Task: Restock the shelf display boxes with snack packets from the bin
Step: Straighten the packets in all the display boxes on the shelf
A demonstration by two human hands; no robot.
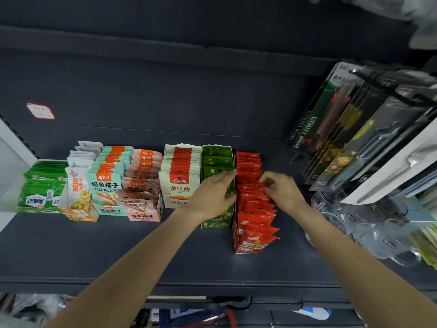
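The fingers (266,185) of the right hand (281,190) are curled and pinch the top edge of a red packet (251,187) that stands in the middle of the row in the red display box (248,248). The fingers (227,176) of the left hand (212,192) are straight and close together; they lie over the green display box (216,223) and their tips touch the left side of the red packets. The green box stands just left of the red box, touching it, and holds dark green packets (217,159) at its far end. Left of it stands a box of cream and red packets (179,176), then pink packets (142,171), mint packets (106,183), white and yellow packets (76,185) and, at the far left, light green packets (42,185). All boxes stand on a dark shelf (118,252). At the right hang carded utility knives (316,124) and other kitchen tools, and under them, near the right forearm, stand clear glass cups (383,240). The bin I cannot tell in this view.
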